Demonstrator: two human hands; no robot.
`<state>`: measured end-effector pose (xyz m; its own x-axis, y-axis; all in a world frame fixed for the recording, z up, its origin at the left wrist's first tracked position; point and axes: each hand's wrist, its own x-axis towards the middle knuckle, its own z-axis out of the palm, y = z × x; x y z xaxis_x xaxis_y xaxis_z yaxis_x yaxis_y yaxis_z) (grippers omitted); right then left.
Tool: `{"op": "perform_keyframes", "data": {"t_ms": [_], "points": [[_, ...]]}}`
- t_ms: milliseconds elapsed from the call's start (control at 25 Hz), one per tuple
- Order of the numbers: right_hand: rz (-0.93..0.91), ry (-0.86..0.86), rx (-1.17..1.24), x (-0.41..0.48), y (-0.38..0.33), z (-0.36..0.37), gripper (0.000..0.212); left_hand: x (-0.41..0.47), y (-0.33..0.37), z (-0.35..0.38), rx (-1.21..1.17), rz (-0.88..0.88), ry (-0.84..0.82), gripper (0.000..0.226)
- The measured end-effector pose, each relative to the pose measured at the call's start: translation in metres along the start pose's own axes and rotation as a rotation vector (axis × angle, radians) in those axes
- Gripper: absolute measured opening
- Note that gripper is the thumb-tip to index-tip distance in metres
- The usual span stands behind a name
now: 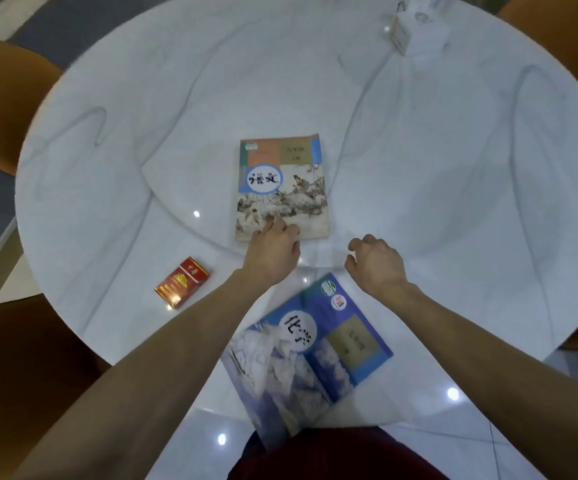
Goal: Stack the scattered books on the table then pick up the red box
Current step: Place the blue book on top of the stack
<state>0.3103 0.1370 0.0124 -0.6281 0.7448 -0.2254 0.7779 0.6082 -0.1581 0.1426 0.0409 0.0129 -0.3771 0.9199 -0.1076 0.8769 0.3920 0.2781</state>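
Note:
A book with a painted scene on its cover [282, 185] lies flat near the middle of the round white table [453, 168]. My left hand [273, 249] rests with its fingertips on that book's near edge, not gripping it. My right hand [374, 261] hovers to the right, fingers curled and apart, holding nothing. A blue book with a mountain picture [304, 355] lies tilted at the table's near edge, partly under my arms. The red box [182, 287] sits on the table to the left of my left forearm.
A small white box [415, 29] stands at the far right of the table. Orange-brown chairs [0, 98] surround the table on the left and upper right.

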Motion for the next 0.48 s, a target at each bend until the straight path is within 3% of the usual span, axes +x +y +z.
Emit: {"op": "perform_keyframes", "data": {"t_ms": [480], "points": [[0.051, -0.112, 0.010, -0.149, -0.001, 0.062, 0.032, -0.078, 0.003, 0.059, 0.166, 0.054, -0.240, 0.034]]}}
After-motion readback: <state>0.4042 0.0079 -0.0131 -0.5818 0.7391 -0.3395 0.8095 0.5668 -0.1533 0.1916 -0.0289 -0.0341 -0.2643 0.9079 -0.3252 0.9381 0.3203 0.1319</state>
